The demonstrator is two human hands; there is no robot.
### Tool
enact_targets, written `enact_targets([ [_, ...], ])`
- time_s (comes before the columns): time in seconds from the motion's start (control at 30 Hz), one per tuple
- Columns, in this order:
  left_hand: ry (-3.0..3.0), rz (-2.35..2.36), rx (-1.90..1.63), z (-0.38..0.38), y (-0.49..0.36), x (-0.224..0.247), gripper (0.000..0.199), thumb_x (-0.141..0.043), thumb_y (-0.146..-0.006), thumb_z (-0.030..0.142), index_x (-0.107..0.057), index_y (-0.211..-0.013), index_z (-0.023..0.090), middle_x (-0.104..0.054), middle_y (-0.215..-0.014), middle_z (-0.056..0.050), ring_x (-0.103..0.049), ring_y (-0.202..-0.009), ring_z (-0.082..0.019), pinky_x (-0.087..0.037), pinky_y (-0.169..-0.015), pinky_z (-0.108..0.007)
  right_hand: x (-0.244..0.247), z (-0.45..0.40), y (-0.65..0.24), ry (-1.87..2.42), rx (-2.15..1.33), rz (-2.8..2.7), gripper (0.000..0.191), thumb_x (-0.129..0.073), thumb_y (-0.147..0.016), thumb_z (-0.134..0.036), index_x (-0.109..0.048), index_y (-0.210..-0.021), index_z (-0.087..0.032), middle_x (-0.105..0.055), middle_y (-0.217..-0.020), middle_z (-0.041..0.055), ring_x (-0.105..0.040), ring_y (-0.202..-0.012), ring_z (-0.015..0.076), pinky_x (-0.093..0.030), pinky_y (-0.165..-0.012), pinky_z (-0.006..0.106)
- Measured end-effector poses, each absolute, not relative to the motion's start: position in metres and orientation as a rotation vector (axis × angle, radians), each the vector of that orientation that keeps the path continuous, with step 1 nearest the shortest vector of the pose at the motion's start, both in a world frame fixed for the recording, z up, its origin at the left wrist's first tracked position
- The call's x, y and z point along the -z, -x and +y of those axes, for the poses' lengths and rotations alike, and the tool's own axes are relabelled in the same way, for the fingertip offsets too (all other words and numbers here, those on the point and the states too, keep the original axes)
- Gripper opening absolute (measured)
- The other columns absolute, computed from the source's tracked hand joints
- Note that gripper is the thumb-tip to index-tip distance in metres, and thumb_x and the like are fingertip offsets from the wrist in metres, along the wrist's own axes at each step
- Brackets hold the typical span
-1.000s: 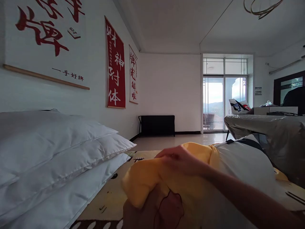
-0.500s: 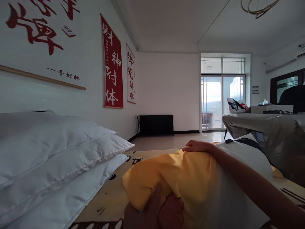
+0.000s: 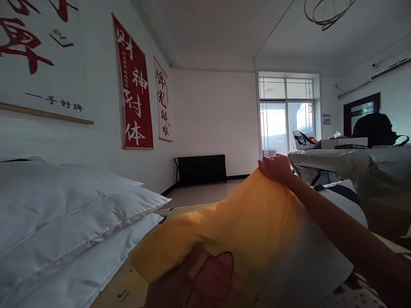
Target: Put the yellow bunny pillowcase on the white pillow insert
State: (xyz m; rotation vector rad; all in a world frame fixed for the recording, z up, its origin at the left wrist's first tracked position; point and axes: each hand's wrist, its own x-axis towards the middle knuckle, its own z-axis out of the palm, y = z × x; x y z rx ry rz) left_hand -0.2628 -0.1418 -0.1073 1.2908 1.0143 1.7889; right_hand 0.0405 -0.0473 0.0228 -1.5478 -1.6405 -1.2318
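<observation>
A yellow and white cloth cover (image 3: 253, 214) with a reddish printed patch spreads across the lower middle, over a patterned beige blanket (image 3: 120, 278). My right hand (image 3: 276, 168) has its fingers closed on the cover's upper edge and holds it raised in a peak. Low in the picture, my left hand (image 3: 175, 273) is dark and blurred against the near side of the cover; its fingers cannot be made out.
White pillows (image 3: 80, 214) are stacked at the left. Behind the cover lies a white and black pillow (image 3: 343, 194). A plastic-covered table (image 3: 327, 155) at the right bears a black bag (image 3: 374, 128). A black folded item (image 3: 201, 170) stands by the far wall.
My right hand has risen, pulling the cover's edge up with it. My left hand has shifted a little to the left and down. The view has turned slightly right.
</observation>
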Motion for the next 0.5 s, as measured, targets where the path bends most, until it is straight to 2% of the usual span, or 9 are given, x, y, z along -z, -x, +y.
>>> enact_targets([
  [0.13, -1.214, 0.938, -1.818, -0.119, 0.267, 0.072, 0.035, -0.065, -0.077, 0.039, -0.062, -0.100, 0.013, -0.067, -0.088, -0.005, -0.063, -0.077, -0.016, -0.054, -0.069, -0.033, -0.030, -0.072, -0.053, 1.579, 1.218, -1.520, 0.048, -0.028, -0.090, -0.037, -0.064, -0.066, -0.016, -0.064, -0.060, 0.0072, -0.051, -0.054, 0.0157, -0.028, -0.062, 0.030],
  [0.27, -1.193, 1.016, -1.741, -0.096, 0.276, 0.067, 0.046, -0.076, -0.061, 0.038, -0.063, -0.098, 0.015, -0.067, -0.095, -0.007, -0.063, -0.079, -0.020, -0.053, -0.065, -0.030, -0.005, -0.104, -0.072, 1.735, 1.050, -1.619, 0.045, -0.035, -0.090, -0.040, -0.065, -0.067, -0.017, -0.063, -0.062, 0.0086, -0.056, -0.062, 0.0199, -0.032, -0.066, 0.032],
  [0.33, -1.256, 1.298, -1.719, -0.091, 0.278, 0.073, 0.049, -0.075, -0.058, 0.045, -0.063, -0.094, 0.013, -0.067, -0.092, -0.009, -0.062, -0.078, -0.022, -0.050, -0.059, -0.030, 0.018, -0.131, -0.073, 1.625, 1.065, -1.626, 0.035, -0.040, -0.088, -0.038, -0.068, -0.080, -0.018, -0.066, -0.077, 0.0106, -0.058, -0.077, 0.0238, -0.035, -0.073, 0.035],
  [0.4, -1.315, 1.525, -1.733, -0.094, 0.275, 0.076, 0.050, -0.074, -0.056, 0.048, -0.063, -0.088, 0.011, -0.066, -0.086, -0.010, -0.061, -0.075, -0.024, -0.047, -0.054, -0.030, 0.049, -0.162, -0.061, 1.368, 1.139, -1.650, 0.030, -0.044, -0.087, -0.034, -0.065, -0.102, -0.020, -0.065, -0.099, 0.0126, -0.056, -0.095, 0.0264, -0.036, -0.082, 0.038],
  [0.5, -1.335, 1.543, -1.776, -0.110, 0.260, 0.065, 0.044, -0.073, -0.057, 0.045, -0.062, -0.084, 0.011, -0.065, -0.081, -0.009, -0.060, -0.074, -0.024, -0.046, -0.051, -0.029, 0.103, -0.192, -0.028, 1.025, 1.189, -1.914, 0.040, -0.042, -0.086, -0.025, -0.053, -0.124, -0.025, -0.060, -0.120, 0.0089, -0.050, -0.110, 0.0241, -0.034, -0.088, 0.036],
])
